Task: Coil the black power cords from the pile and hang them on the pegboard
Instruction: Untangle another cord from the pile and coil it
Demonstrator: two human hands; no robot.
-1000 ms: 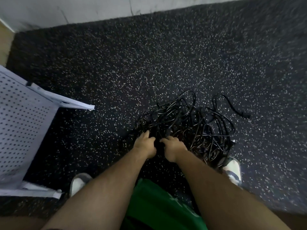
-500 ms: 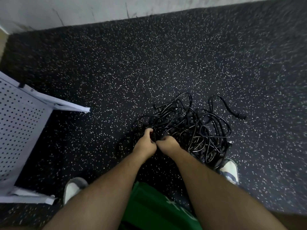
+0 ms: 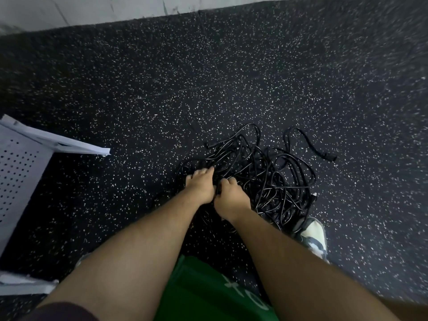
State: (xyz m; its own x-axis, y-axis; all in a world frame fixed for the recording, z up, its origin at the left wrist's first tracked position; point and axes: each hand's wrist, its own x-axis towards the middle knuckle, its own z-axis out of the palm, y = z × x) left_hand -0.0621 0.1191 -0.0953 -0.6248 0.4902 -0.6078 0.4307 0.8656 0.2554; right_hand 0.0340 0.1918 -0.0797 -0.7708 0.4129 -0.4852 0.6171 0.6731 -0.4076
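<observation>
We bend over the cords [image 3: 273, 179], a loose black tangle lying on the dark speckled floor [image 3: 231, 77] just ahead of our feet. Both arms reach down side by side to the pile's near left edge.

Our left hand [image 3: 201, 187] rests on the tangle with its fingers [image 3: 205, 173] laid forward and fairly straight across the strands, not closed on any of them. Our right hand [image 3: 230, 199] is just beside it, almost touching, with its fingers curled down into the cords and clamped on a strand; a short black piece shows in the gap between the two hands.

One cord trails out of the heap to the far right and ends in a plug [image 3: 328, 156] lying flat on the floor.

The white pegboard [image 3: 18, 172] stands well apart at the left edge, its holes partly in view. A light shoe [image 3: 313, 235] sits against the pile's near right side. Our green shirt [image 3: 208, 295] fills the bottom between the arms, and a pale wall [image 3: 92, 8] borders the floor at the top.
</observation>
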